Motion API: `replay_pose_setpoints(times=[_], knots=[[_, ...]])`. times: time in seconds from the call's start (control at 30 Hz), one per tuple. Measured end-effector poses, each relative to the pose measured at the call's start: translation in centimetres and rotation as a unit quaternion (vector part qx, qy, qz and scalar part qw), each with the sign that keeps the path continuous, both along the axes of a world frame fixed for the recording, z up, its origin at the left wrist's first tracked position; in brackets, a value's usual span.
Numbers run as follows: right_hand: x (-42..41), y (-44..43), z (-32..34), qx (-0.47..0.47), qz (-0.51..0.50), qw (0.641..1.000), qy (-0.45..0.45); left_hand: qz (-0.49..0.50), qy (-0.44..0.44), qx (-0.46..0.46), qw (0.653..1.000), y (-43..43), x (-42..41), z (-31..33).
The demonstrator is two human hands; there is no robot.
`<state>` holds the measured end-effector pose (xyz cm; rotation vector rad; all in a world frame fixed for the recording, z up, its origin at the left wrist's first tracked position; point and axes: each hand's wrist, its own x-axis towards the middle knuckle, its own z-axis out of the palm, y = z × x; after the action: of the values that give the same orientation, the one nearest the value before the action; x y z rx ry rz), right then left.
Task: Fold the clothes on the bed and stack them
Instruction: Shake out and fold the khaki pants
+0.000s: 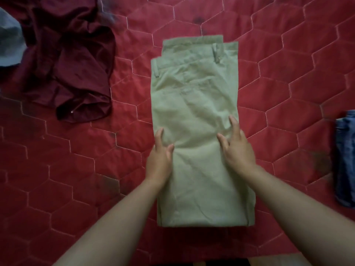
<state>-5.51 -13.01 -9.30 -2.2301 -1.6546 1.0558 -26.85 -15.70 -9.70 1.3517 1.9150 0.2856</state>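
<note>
Pale green trousers (196,104) lie folded lengthwise in the middle of the red quilted bed (96,150), waistband at the far end. My left hand (160,158) rests flat on their left edge, fingers apart. My right hand (237,146) lies flat on the right side of the cloth, fingers spread. Neither hand grips the fabric. A crumpled maroon garment (75,62) lies unfolded at the far left. Folded blue jeans (345,158) sit at the right edge of the view.
A grey-blue cloth (9,43) shows at the far left edge, beside the maroon garment. The bed's near edge runs along the bottom of the view.
</note>
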Motion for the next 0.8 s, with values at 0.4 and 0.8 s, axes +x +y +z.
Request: replay_pose_setpoints(times=[0.4, 0.8], knots=[[-1.2, 13.1, 1.7, 0.125, 0.006, 0.991, 0.042, 0.068, 0.002, 0.021, 0.997, 15.3, -0.8, 0.8], [-2.6, 11.9, -0.1, 0.115, -0.069, 0.988, 0.071, 0.115, 0.034, 0.111, 0.987, 13.1, -0.4, 1.1]])
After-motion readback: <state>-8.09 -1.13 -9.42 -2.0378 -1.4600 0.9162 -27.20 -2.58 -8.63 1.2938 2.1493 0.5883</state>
